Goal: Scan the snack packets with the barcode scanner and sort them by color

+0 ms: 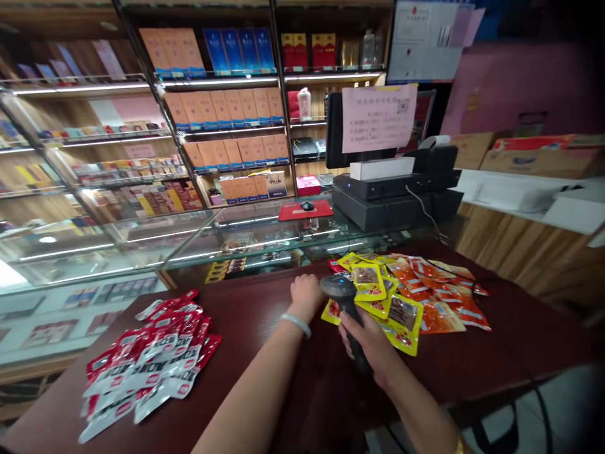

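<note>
Two bare hands here, and nearest comes the right one (pixel 366 337), fingers wrapped firmly round the grip of a black, plastic, pistol-shaped handheld scanner (pixel 341 291) with a small blue light on its head. Look at the line of it: the long axis runs near to far, grip at the near end, head at the far end and leaning left. Off to the left on the dark red, glossy tabletop (pixel 250 315) lies a heap of slim red-and-white plastic packets (pixel 151 359), well apart from both hands.

Now the key relation: the bright yellow, shiny plastic packets (pixel 380 306) lie just right of the scanner's head, spreading behind the right hand, so that hand is clearly the nearer. The left hand (pixel 305 295), a pale bracelet (pixel 297 323) at its wrist, is left of the scanner's head, well short of the yellow spread; its fingers curl in, and whether they hold anything I cannot tell. Farther right, orange plastic packets (pixel 439 293) fan out against the yellow ones.

Beyond the tabletop, a glass counter (pixel 265 236) carries a dark mouse (pixel 307 206) on a red mat (pixel 290 212), and farthest stand shelves of tan boxes (pixel 231 108).
</note>
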{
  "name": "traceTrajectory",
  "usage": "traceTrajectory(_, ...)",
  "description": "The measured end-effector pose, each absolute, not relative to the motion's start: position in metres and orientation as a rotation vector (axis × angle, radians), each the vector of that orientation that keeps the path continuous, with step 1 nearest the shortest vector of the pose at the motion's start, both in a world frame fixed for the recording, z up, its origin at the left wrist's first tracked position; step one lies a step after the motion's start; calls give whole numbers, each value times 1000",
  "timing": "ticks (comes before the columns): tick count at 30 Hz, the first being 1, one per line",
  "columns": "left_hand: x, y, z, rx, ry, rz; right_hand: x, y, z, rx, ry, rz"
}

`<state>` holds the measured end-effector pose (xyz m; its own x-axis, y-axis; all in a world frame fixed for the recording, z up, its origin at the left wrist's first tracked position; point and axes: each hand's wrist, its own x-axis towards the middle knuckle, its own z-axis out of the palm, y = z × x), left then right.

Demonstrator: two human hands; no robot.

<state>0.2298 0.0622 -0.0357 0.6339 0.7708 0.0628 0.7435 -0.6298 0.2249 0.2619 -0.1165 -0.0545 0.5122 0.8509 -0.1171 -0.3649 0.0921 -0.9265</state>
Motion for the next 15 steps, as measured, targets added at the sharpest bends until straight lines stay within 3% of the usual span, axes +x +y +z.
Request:
traceTrajectory(7,311,62,-51,2606,1318,178,297,-138,-64,-1113,-430,903)
traceTrajectory(15,309,66,-56,2578,1352,255,300,-143,-67,-1072,-419,900)
